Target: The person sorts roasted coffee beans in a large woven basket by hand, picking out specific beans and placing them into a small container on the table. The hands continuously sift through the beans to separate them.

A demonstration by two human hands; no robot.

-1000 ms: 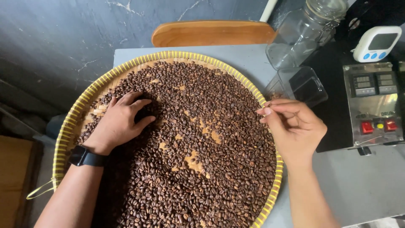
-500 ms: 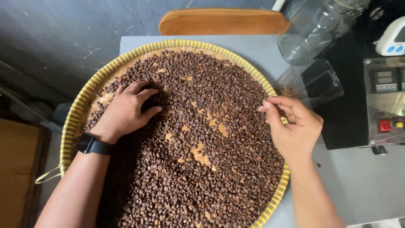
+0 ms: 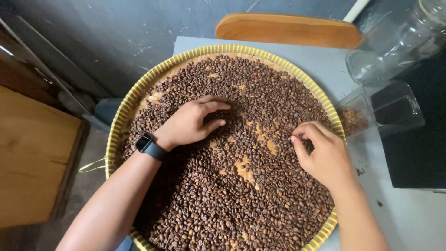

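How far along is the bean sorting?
Done: a clear container beside the tray holds a few picked-out beans. In hand: left hand rests spread on the coffee beans; right hand pinches among beans near the rim of the woven tray. Left: nearly the whole tray remains covered.

Soft, even daylight; faint shadow falls beneath the left hand (image 3: 193, 122). Focus is sharp between the hands; edges darken slightly.

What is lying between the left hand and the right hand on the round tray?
In the head view, roasted coffee beans and bare patches of woven tray lie between the left hand and right hand.
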